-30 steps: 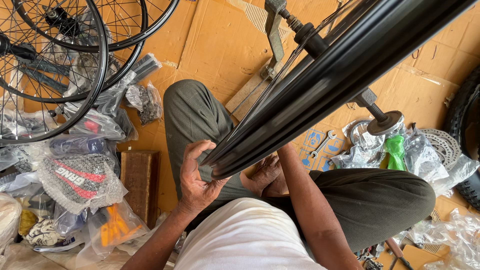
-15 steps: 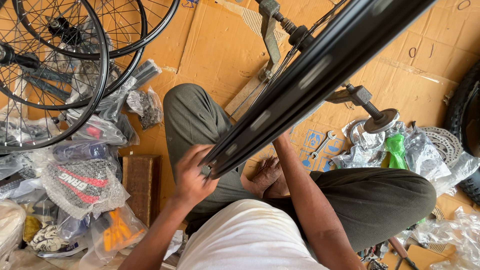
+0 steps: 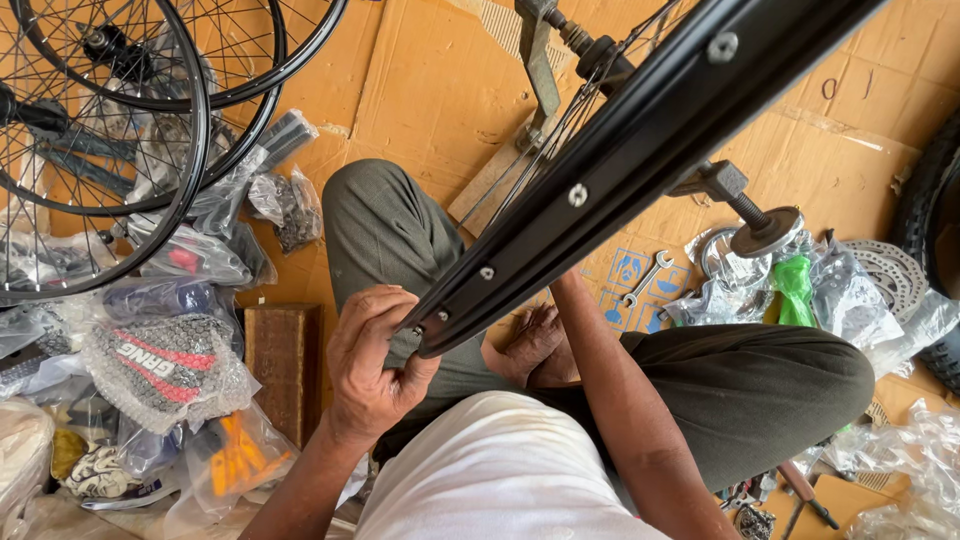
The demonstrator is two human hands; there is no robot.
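Black wheel rim (image 3: 640, 150): being held in a truing stand (image 3: 540, 70) over the lap, spokes laced, nipples seated; truing apparently unfinished. Left hand (image 3: 372, 360): fingers being kept curled on the rim's edge. Right hand (image 3: 570, 290): hidden behind the rim; grip cannot be told.

Three spoked black wheels (image 3: 100, 150) lean beyond the left hand (image 3: 375, 360); one small steel spanner (image 3: 648, 278) (others unclear) lies right.

Right hand (image 3: 572, 283) behind black rim (image 3: 640, 150)
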